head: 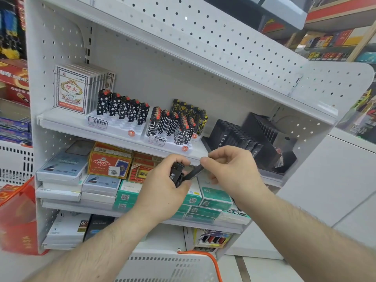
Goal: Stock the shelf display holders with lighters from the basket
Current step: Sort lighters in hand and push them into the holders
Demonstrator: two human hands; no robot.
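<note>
My left hand [162, 187] grips a small bunch of black lighters [176, 176] in front of the middle shelf edge. My right hand [232, 168] pinches one slim black lighter [194, 173] and its lower end touches the bunch. Just above and right, a black display holder [234, 137] on the shelf carries a row of the same black lighters. Left of it stand a white holder [122, 127] with star-patterned lighters and another white holder [173, 142] with circuit-patterned and yellow-black lighters. The white basket [173, 267] with an orange handle sits at the bottom, below my arms.
Playing-card packs [71, 88] stand at the shelf's left end. A second black ribbed holder [262, 127] sits behind the first. Boxed goods fill the lower shelves [109, 165]. A red bag [18, 218] hangs at the left, and a white counter panel [325, 180] is at the right.
</note>
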